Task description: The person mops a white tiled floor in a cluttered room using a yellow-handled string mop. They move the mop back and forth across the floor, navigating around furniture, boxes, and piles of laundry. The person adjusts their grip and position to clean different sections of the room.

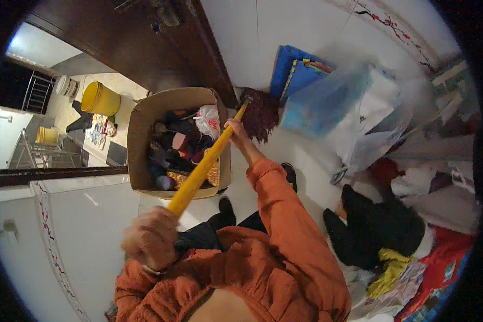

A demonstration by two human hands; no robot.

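I hold a mop by its long yellow handle point(201, 170), which slants from lower left to upper right. My left hand point(151, 237) is closed round the near end of the handle. Farther down, my right hand point(238, 133) grips it close to the head, with the arm stretched out. The shaggy dark maroon mop head point(260, 114) rests on the floor by the wall, beside the door edge. Left of it stands an open cardboard box point(139, 134) full of shoes and other items, and the handle passes above it.
A blue folded board point(291, 70) and a bulky clear plastic bag point(327, 110) lean by the wall. Black clothing point(383, 225), a yellow cloth point(390, 273) and red fabric point(440, 257) lie at right. Through the doorway stands a yellow bucket point(99, 99). A dark brown door point(161, 53) is behind the box.
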